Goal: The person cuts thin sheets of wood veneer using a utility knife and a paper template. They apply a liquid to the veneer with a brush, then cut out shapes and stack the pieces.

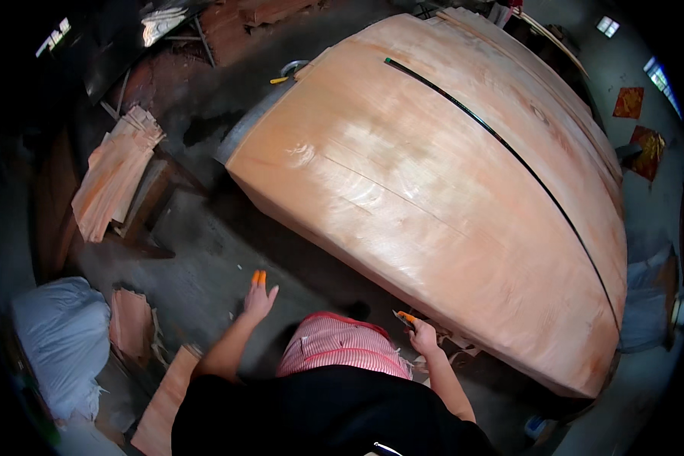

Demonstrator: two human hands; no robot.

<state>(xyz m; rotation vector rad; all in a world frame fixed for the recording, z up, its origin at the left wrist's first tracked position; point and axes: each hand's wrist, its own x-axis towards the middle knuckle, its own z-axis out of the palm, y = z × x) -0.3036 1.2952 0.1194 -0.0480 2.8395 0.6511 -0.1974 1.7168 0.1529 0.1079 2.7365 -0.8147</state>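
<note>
My left hand (258, 301) is held out over the floor, away from the big stack, with orange covers on two fingertips. Its fingers are stretched, the thumb stands apart, and nothing is in it. My right hand (424, 339) is closed around a utility knife (406, 316) with an orange body, its tip pointing up and left. That hand is beside the near edge of a large stack of thin wood veneer sheets (433, 190). Across the top sheet lies a long, thin black strip (501, 140) with a green end. Fine cracks or seams run through the sheet's middle.
Left of me, veneer pieces (118, 175) lie on a low wooden stand. A stuffed pale sack (62, 342) and more veneer offcuts (131, 323) are at the lower left. A yellow-handled tool (280, 80) rests by the stack's far left corner. Scraps lie under the near edge.
</note>
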